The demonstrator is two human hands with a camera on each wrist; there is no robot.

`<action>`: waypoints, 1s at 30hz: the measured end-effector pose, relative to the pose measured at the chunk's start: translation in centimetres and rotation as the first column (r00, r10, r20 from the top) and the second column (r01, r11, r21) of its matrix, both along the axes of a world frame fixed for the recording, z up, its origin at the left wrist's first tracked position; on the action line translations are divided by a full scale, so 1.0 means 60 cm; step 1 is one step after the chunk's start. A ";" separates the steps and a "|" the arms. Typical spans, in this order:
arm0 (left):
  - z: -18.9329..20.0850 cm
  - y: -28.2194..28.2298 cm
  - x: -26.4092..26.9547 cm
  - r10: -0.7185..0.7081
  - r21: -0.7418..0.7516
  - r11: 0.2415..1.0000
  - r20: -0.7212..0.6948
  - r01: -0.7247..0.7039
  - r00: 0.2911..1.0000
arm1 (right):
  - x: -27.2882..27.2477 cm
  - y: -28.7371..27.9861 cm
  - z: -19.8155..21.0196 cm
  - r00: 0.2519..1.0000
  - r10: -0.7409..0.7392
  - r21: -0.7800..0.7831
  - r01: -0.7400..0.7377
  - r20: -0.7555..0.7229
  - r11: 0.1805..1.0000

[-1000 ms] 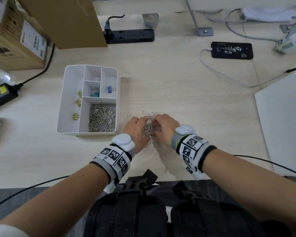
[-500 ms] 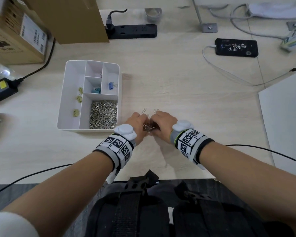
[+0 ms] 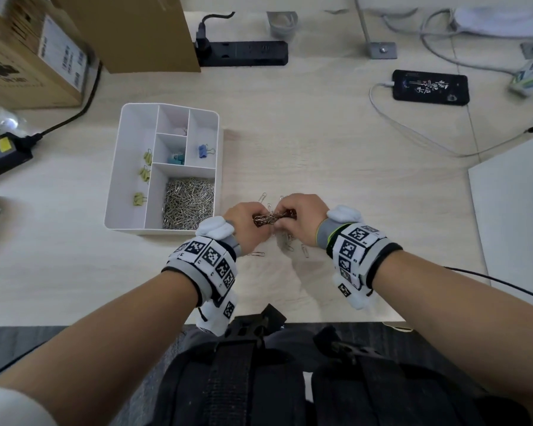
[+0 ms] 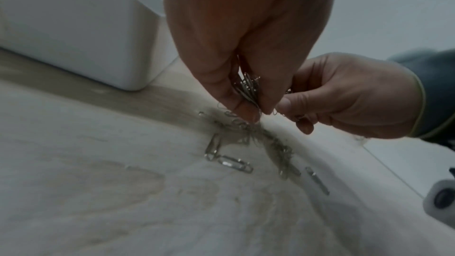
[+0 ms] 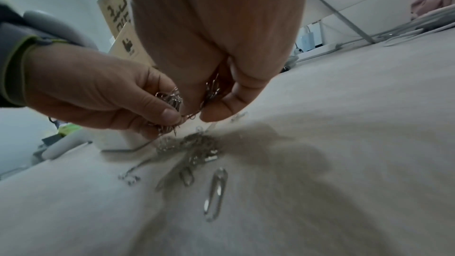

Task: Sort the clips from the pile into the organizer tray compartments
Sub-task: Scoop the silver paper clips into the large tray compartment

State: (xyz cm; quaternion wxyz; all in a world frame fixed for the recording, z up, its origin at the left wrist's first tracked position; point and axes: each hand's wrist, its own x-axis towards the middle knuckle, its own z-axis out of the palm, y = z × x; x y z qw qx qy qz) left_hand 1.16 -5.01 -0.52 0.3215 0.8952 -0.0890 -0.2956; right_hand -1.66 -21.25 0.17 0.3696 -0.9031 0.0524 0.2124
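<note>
Just right of the organizer tray (image 3: 163, 232), the left hand (image 3: 243, 224) and right hand (image 3: 302, 218) pinch one bundle of paper clips (image 3: 270, 219), fingers hiding most of it. The wrist views show loose clips (image 4: 235, 163) beneath (blurred together).

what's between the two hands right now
A bunch of paper clips spans the gap, gripped by the left hand and the right hand. The head view shows it; both wrist views confirm.
</note>
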 end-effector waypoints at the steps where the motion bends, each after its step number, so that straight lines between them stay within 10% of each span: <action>1: 0.006 -0.001 0.001 0.015 -0.027 1.000 -0.004 -0.015 1.000 | 0.003 0.000 0.005 1.000 -0.015 0.014 0.015 0.002 1.000; 16: 0.086 0.119 0.069 0.145 -0.065 0.988 0.084 -0.140 0.986 | 0.100 0.113 0.079 0.990 0.076 0.089 -0.086 0.120 0.992; 25: 0.076 0.188 0.086 -0.104 0.282 0.958 0.166 0.054 0.981 | 0.136 0.191 0.075 0.964 0.267 -0.156 -0.261 0.018 0.953; 30: 0.076 0.189 0.092 -0.002 0.202 0.978 0.243 -0.049 0.970 | 0.138 0.173 0.058 0.998 0.011 0.051 -0.015 0.064 0.999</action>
